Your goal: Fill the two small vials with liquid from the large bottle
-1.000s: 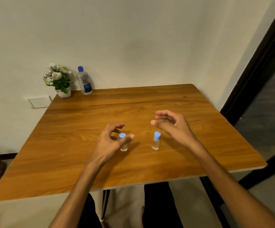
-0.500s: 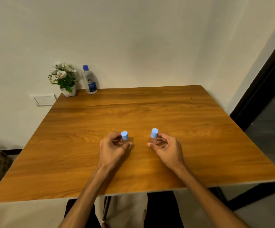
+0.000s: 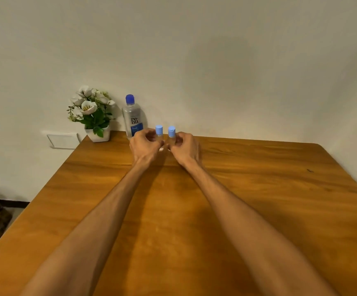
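Observation:
Two small clear vials with light-blue caps sit side by side near the table's far edge. My left hand (image 3: 146, 146) grips the left vial (image 3: 159, 131); my right hand (image 3: 184, 147) grips the right vial (image 3: 171, 132). Fingers hide both vial bodies, so only the caps and a bit of glass show. Just left of them stands the large clear bottle (image 3: 133, 118) with a dark-blue cap and blue label, upright against the wall and partly behind my left hand.
A white pot of artificial flowers (image 3: 94, 116) stands at the wooden table's (image 3: 258, 189) far left corner, beside the bottle. A wall switch plate (image 3: 63, 140) is left of the table. The wall runs right behind the far edge.
Both hands closed on the vials and carried them from mid-table to the far edge, next to the large bottle. The vials are now closer together.

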